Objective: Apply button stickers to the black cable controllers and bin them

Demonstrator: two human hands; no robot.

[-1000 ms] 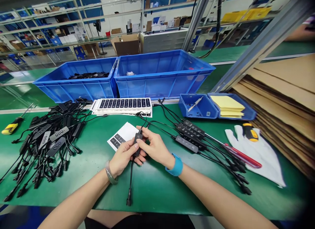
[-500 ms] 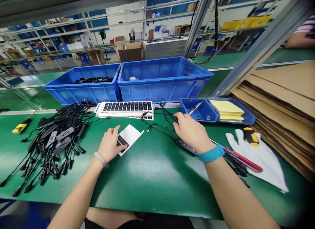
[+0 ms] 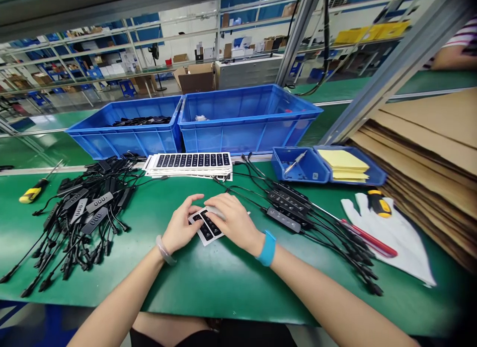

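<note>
White backing shows around two black labels (image 3: 213,226) on a small label sheet (image 3: 209,241), which lies between both hands above the green counter (image 3: 223,292). Left-hand (image 3: 181,228) fingers pinch its left edge, the thumb lying on top. Right-hand (image 3: 235,222) fingers bend together over its upper right part; their tips are partly hidden, so I cannot tell whether they grip it. Marks on the labels are too small to read. Behind, a stack of sheets (image 3: 190,163) carries a row of similar black labels, likewise illegible. Right of the hands lie cabled black controllers (image 3: 288,200) with pale symbols; left, a larger tangled pile (image 3: 89,208). One small blue bin (image 3: 300,170) bears a square printed sticker (image 3: 315,176).
</note>
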